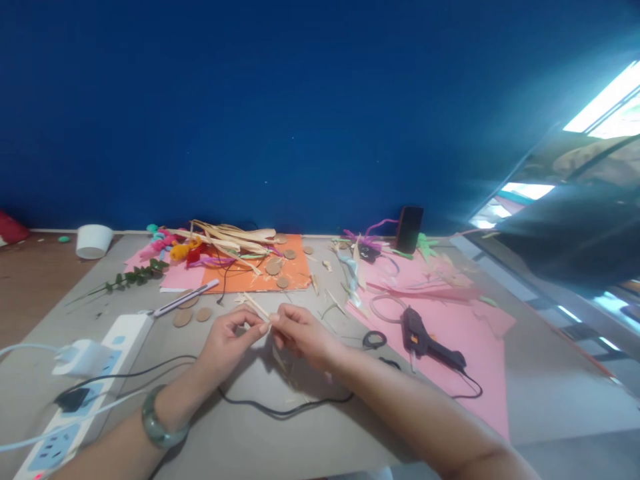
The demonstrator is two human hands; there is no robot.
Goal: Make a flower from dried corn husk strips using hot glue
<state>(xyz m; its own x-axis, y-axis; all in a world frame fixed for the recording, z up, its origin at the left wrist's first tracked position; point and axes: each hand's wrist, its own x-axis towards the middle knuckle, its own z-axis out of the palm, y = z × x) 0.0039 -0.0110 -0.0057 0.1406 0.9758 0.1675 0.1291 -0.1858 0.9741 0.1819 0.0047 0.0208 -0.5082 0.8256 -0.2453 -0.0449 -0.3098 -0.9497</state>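
A narrow, pale straw-coloured strip [257, 306] is pinched between my two hands over the middle of the table. My left hand [231, 340], with a green bangle on its wrist, grips it with thumb and fingertips. Right beside it, my right hand [303, 335] is closed on the same strip, the fingertips of both hands nearly touching. Below the fingers, a thin piece hangs down, too blurred to make out. Beyond the hands lie an orange sheet [300, 263], several small round wooden discs [273, 267] and a bundle of dried husk strips [235, 235].
A glue gun [419, 337] rests on pink sheets [480, 373] at right; its black cord crosses before me. At left are a power strip [113, 360], a craft knife [185, 298], a leafy sprig [135, 276] and a white cup [94, 241]. A phone [409, 229] leans against the blue partition.
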